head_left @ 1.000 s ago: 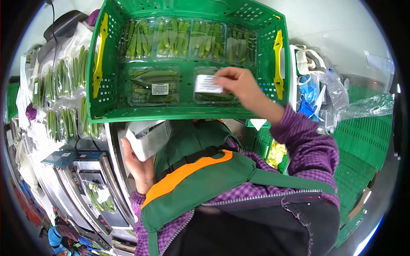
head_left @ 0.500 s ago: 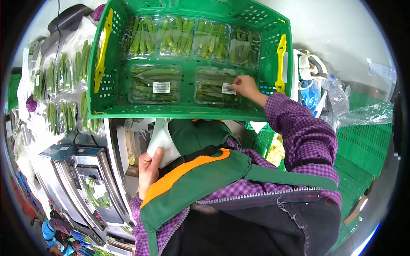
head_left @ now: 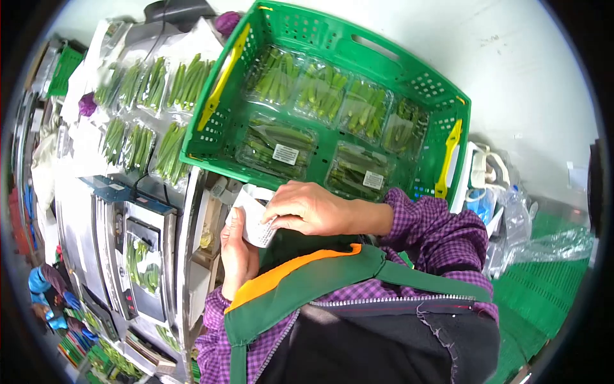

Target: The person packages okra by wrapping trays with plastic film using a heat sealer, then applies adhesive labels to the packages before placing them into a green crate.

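My left hand [head_left: 236,253] holds a white strip of printed labels [head_left: 251,211], thumb on its face, in front of my apron. Against the strip's right edge, my right hand [head_left: 310,208] pinches a label; its fingertips partly hide the spot. Just beyond both hands stands a green crate [head_left: 220,168] with yellow handles. In its near row lie two clear packs of long green vegetables, a left pack [head_left: 256,144] and a right pack [head_left: 348,169]. Each bears a white label. Several more packs [head_left: 320,89] fill the far row, without visible labels.
Left of the crate, several packs of green vegetables [head_left: 150,83] lie on a white surface, above a metal wrapping machine or scale [head_left: 150,256]. Plastic bags [head_left: 511,211] and green crates [head_left: 531,301] are at the right. Another person [head_left: 45,288] shows at the lower left.
My right hand has left the near right pack, whose label stays on it, and come back to the label strip in my left hand. The view has turned, so the crate appears tilted and farther right.
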The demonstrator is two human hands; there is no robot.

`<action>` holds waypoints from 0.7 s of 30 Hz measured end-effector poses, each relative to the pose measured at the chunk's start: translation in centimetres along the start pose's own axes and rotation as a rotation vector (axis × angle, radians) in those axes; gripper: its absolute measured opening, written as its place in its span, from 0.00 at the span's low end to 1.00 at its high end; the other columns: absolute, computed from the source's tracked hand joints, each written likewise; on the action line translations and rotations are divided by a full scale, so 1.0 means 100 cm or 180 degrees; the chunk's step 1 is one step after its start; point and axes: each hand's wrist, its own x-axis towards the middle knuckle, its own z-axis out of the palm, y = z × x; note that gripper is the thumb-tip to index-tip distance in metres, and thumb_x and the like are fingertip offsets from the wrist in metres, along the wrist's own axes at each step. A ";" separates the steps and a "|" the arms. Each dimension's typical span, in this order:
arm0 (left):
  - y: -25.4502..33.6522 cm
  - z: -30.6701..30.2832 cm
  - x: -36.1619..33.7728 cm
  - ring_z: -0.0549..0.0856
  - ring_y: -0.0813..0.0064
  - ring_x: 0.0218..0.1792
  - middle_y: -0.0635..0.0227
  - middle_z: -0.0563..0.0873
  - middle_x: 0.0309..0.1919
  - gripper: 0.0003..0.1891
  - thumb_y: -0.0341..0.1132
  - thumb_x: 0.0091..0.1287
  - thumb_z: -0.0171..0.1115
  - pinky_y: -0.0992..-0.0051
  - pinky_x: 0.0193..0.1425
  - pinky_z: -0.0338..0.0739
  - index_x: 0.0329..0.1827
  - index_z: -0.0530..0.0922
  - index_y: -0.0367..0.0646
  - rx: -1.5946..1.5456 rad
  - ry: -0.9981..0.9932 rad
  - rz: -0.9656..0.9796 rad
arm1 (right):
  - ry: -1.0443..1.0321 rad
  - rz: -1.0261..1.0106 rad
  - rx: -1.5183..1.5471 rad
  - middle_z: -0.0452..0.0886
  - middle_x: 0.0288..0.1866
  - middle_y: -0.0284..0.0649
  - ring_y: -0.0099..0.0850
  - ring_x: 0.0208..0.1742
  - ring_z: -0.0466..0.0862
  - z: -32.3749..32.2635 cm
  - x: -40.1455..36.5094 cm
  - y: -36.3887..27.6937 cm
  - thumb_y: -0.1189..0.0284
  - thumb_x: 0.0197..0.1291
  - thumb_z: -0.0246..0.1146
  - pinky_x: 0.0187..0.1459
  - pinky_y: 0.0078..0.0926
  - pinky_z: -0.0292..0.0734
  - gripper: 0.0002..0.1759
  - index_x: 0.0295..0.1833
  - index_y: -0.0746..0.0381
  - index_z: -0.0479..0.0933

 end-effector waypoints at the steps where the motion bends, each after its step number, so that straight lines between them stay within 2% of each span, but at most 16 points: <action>1: 0.000 0.001 -0.001 0.82 0.74 0.45 0.65 0.83 0.45 0.17 0.42 0.72 0.49 0.73 0.50 0.75 0.52 0.75 0.36 -0.0051 0.0182 0.0034 | -0.0054 -0.0029 0.0125 0.79 0.39 0.39 0.38 0.41 0.78 0.000 0.002 0.001 0.69 0.53 0.65 0.45 0.34 0.72 0.19 0.52 0.57 0.75; 2: -0.001 0.002 -0.003 0.82 0.74 0.45 0.65 0.83 0.45 0.17 0.42 0.72 0.49 0.73 0.50 0.75 0.52 0.75 0.36 -0.0091 0.0212 0.0078 | -0.0111 -0.0064 0.0127 0.79 0.39 0.39 0.38 0.41 0.78 0.001 0.002 -0.002 0.69 0.53 0.65 0.45 0.34 0.72 0.19 0.52 0.57 0.75; 4: -0.003 0.002 -0.007 0.83 0.75 0.43 0.65 0.83 0.44 0.17 0.41 0.72 0.50 0.74 0.48 0.76 0.52 0.75 0.36 -0.0060 0.0078 0.0048 | 0.0150 0.0663 0.0766 0.79 0.37 0.39 0.38 0.39 0.78 0.001 0.004 -0.009 0.71 0.53 0.65 0.43 0.35 0.73 0.17 0.50 0.57 0.76; 6: -0.007 0.000 -0.008 0.83 0.75 0.42 0.65 0.83 0.44 0.17 0.41 0.72 0.50 0.74 0.48 0.76 0.52 0.76 0.36 0.0018 0.0019 0.0203 | 0.0086 0.0603 0.0756 0.79 0.37 0.39 0.38 0.38 0.78 -0.002 0.008 -0.007 0.72 0.52 0.66 0.42 0.35 0.74 0.16 0.49 0.58 0.77; 12: -0.011 0.007 -0.005 0.83 0.74 0.44 0.66 0.84 0.44 0.18 0.43 0.71 0.50 0.73 0.49 0.76 0.52 0.76 0.37 -0.0277 0.0550 0.0212 | -0.0240 -0.0162 0.0077 0.79 0.41 0.37 0.37 0.41 0.79 -0.004 0.010 0.013 0.74 0.52 0.67 0.45 0.32 0.74 0.11 0.43 0.59 0.80; 14: -0.014 0.001 0.000 0.82 0.73 0.47 0.66 0.82 0.47 0.19 0.45 0.72 0.49 0.71 0.52 0.75 0.54 0.74 0.38 -0.0340 0.0554 0.0207 | 0.0074 -0.0149 0.0842 0.80 0.43 0.37 0.35 0.46 0.80 -0.002 0.016 0.019 0.75 0.53 0.66 0.49 0.30 0.74 0.06 0.38 0.59 0.81; 15: -0.013 0.000 0.003 0.80 0.71 0.50 0.65 0.81 0.50 0.20 0.46 0.72 0.49 0.69 0.56 0.72 0.56 0.72 0.39 -0.0501 0.0836 0.0465 | 0.0243 0.0152 0.1169 0.80 0.44 0.37 0.34 0.48 0.79 -0.016 0.025 0.016 0.77 0.54 0.65 0.51 0.29 0.74 0.05 0.37 0.58 0.81; 16: -0.012 -0.004 0.007 0.78 0.69 0.53 0.65 0.79 0.53 0.21 0.47 0.72 0.48 0.66 0.59 0.70 0.58 0.70 0.39 -0.0660 0.1119 0.0725 | 0.0396 0.0392 0.1070 0.81 0.43 0.36 0.29 0.48 0.80 -0.036 0.032 0.029 0.77 0.56 0.63 0.51 0.27 0.74 0.04 0.38 0.60 0.80; 17: -0.012 -0.019 0.009 0.77 0.69 0.56 0.66 0.79 0.54 0.21 0.47 0.72 0.48 0.66 0.62 0.68 0.58 0.71 0.40 -0.0871 0.1044 0.0707 | 0.0574 0.1117 0.2037 0.81 0.42 0.34 0.24 0.45 0.80 -0.056 0.041 0.048 0.76 0.59 0.60 0.49 0.25 0.74 0.04 0.40 0.61 0.78; 18: -0.009 -0.023 0.005 0.76 0.70 0.57 0.66 0.78 0.56 0.21 0.47 0.72 0.48 0.66 0.62 0.67 0.59 0.71 0.41 -0.0715 0.1131 0.0787 | 0.0969 0.0970 0.1250 0.82 0.40 0.34 0.21 0.43 0.79 -0.078 0.049 0.082 0.75 0.61 0.59 0.47 0.22 0.75 0.05 0.42 0.63 0.77; 19: -0.007 -0.023 0.000 0.78 0.70 0.53 0.65 0.80 0.51 0.20 0.47 0.72 0.48 0.65 0.61 0.69 0.56 0.72 0.42 -0.0831 0.1111 0.0698 | 0.1289 0.1102 0.0634 0.83 0.38 0.36 0.23 0.40 0.80 -0.100 0.057 0.114 0.74 0.62 0.59 0.44 0.23 0.76 0.06 0.42 0.63 0.77; 21: -0.011 -0.029 -0.015 0.81 0.68 0.46 0.66 0.82 0.43 0.18 0.48 0.71 0.49 0.62 0.57 0.73 0.52 0.73 0.42 -0.0877 0.0993 0.0458 | 0.1426 0.1343 0.0172 0.84 0.36 0.39 0.26 0.35 0.82 -0.137 0.063 0.195 0.74 0.58 0.62 0.39 0.24 0.76 0.08 0.44 0.63 0.77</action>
